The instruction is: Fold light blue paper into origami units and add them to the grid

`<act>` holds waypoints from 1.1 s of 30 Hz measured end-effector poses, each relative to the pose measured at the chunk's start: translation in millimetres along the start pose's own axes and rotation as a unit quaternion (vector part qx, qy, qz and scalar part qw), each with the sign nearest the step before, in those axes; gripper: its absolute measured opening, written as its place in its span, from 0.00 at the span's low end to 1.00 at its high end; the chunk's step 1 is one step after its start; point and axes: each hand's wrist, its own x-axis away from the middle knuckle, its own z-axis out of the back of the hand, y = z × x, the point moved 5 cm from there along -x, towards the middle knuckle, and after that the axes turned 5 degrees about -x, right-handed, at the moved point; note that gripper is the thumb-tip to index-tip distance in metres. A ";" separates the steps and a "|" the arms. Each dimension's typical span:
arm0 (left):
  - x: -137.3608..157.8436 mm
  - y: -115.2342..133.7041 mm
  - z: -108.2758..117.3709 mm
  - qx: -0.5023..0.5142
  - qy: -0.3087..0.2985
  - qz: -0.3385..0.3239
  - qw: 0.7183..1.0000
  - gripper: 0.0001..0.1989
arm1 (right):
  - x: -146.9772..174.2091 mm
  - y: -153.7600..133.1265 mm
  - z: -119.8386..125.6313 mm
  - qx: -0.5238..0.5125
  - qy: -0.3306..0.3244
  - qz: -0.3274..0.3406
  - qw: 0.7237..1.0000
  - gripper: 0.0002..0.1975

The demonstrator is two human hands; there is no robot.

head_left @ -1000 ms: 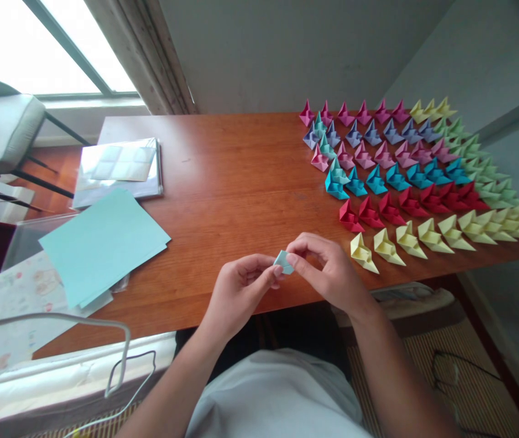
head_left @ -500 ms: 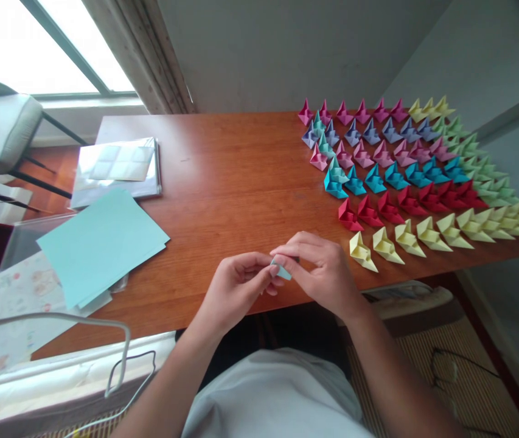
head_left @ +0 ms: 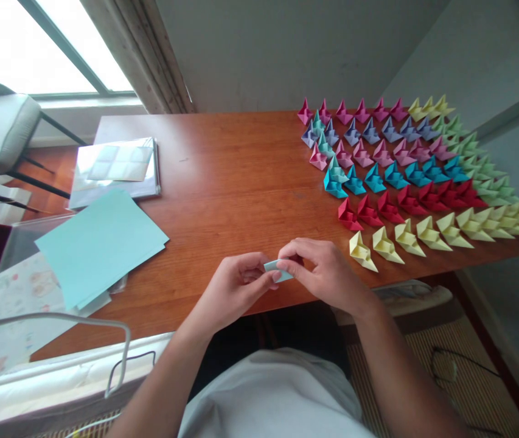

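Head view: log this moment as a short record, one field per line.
Left hand: grip on small folded light-turquoise paper piece
Right hand: grip on the same piece
Right side: row of pointed yellow folded-paper shapes, red folded-paper row behind it
Left side: flat turquoise paper sheets overlapping a patterned white paper sheet
Surface: reddish-brown wooden table

Pale aqua folded paper [head_left: 271, 266], aqua sheets [head_left: 108, 249], brown wood-grained table [head_left: 241, 194], multicoloured figures [head_left: 390, 210]

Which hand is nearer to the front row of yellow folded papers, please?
Right. The right hand is just left of the front row of yellow folded papers; the left hand is farther left, beyond the right hand.
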 end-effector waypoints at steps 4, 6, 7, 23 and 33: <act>-3.8 1.0 8.7 -0.024 0.028 -0.018 0.999 0.12 | -0.5 8.6 -1.7 -0.056 0.039 -0.054 0.996 0.07; -4.4 2.3 11.8 -0.007 0.082 -0.021 0.996 0.13 | 0.8 15.4 -7.2 -0.105 0.077 -0.081 0.988 0.09; -4.2 2.9 12.7 0.003 0.112 -0.022 0.993 0.13 | 1.7 18.4 -11.1 -0.122 0.089 -0.090 0.984 0.10; -2.5 -3.8 14.7 -0.031 0.118 -0.061 0.991 0.11 | -0.2 15.8 -18.6 -0.092 0.020 -0.095 0.991 0.07; 3.3 10.0 15.3 -0.457 0.262 -0.181 0.831 0.05 | -6.1 24.4 -22.7 0.112 0.078 -0.023 0.990 0.07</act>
